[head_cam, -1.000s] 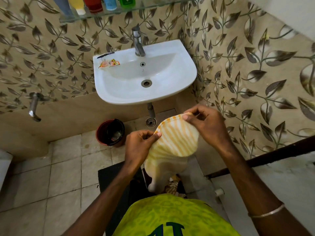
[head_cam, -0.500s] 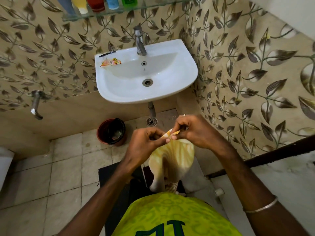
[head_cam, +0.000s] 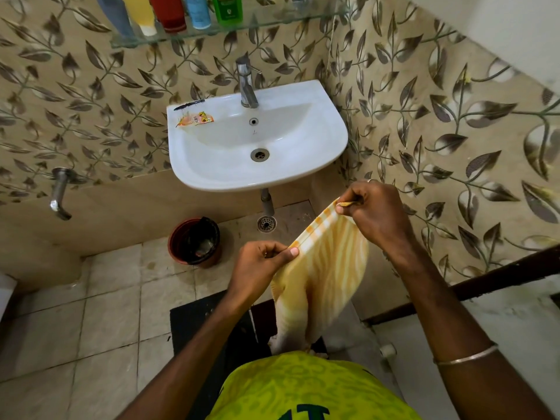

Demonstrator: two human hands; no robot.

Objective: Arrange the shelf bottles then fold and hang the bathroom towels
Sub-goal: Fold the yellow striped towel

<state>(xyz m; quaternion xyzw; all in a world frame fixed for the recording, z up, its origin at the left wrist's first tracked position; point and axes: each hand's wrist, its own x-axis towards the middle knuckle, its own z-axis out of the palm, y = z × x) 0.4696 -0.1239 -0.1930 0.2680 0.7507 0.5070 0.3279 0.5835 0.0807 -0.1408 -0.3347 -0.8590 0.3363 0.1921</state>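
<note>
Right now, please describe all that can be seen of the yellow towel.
The towel is soft cloth with pale yellow and cream stripes and a band of orange checks along its top edge. The left hand pinches one end of that edge and the right hand, held higher, pinches the other, so the edge slants. The rest hangs down in loose folds in front of the person, below the sink level. Its lower end is hidden.

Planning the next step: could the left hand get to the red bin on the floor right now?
Probably not yet: the left hand pinches the yellow striped towel. The path to the red bin looks otherwise free.
</note>
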